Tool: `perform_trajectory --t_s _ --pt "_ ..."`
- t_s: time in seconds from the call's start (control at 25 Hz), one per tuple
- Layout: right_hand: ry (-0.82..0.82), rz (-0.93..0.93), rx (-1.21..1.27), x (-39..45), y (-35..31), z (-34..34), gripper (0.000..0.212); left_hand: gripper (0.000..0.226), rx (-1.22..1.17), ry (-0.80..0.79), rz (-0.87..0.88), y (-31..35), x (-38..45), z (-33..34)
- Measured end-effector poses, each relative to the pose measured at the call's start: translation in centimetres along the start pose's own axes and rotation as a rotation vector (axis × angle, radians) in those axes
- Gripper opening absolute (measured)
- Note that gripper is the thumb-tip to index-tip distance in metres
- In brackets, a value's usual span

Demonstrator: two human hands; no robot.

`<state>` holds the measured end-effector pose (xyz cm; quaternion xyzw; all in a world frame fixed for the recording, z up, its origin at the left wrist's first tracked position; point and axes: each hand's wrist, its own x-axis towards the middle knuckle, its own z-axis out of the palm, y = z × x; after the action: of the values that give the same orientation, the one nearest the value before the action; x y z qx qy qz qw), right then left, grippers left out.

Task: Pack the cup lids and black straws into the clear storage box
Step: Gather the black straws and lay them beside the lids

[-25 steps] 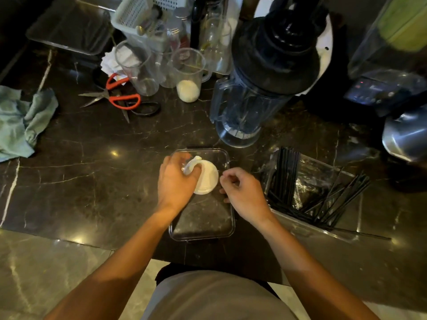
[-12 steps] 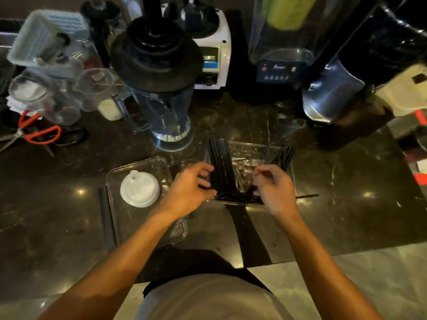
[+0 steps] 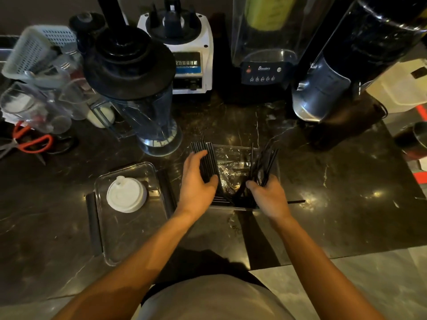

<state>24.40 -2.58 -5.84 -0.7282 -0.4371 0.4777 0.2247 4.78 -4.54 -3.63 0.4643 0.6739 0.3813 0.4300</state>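
Curled around black straws (image 3: pixel 208 162), the left hand (image 3: pixel 196 181) grips one bundle; at its 3 o'clock, the right hand (image 3: pixel 269 196) clutches splayed ones, which may slip loose.

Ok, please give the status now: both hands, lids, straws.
Left hand grips one straw bundle; right hand grips another. Lids already in storage box. Nothing in the way.

Blender jug (image 3: pixel 147 107), white blender base (image 3: pixel 184 54), orange-handled scissors (image 3: pixel 30 142), measuring cups (image 3: pixel 34 107) on the dark marble counter (image 3: pixel 323 185).
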Motion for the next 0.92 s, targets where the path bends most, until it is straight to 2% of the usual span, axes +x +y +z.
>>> perform_trajectory --t_s 0.08,0.16,0.28,0.44,0.6,0.72,0.8,0.92 --pt "-0.031 -0.028 -0.021 0.6 -0.1 0.4 0.031 0.061 -0.045 0.131 -0.015 0.8 -1.4 -0.2" --pt "-0.070 -0.015 -0.062 1.3 -0.2 0.6 0.036 0.053 -0.115 0.168 -0.115 1.1 -2.6 -0.5" --pt "-0.158 -0.028 -0.152 2.6 -0.3 1.3 0.048 0.055 -0.221 0.117 -0.292 1.2 -4.0 -0.4" --pt "-0.255 -0.088 -0.179 3.4 -0.9 2.7 0.055 0.064 -0.309 0.074 -0.334 1.3 -4.2 0.6" --pt "-0.278 -0.161 -0.174 3.9 -1.8 3.7 0.039 0.071 -0.317 0.052 -0.404 0.9 -2.6 1.6" --pt "-0.320 -0.179 -0.118 3.7 -2.3 4.6 0.055 0.077 -0.231 0.016 -0.361 0.2 -1.3 1.8" --pt "-0.344 -0.184 -0.039 3.7 -2.6 4.9 0.064 0.073 -0.214 -0.022 -0.358 0.2 -0.6 2.0" --pt "-0.374 -0.183 0.078 3.6 -2.5 5.0 0.069 0.055 -0.158 -0.018 -0.405 0.2 0.4 2.2"
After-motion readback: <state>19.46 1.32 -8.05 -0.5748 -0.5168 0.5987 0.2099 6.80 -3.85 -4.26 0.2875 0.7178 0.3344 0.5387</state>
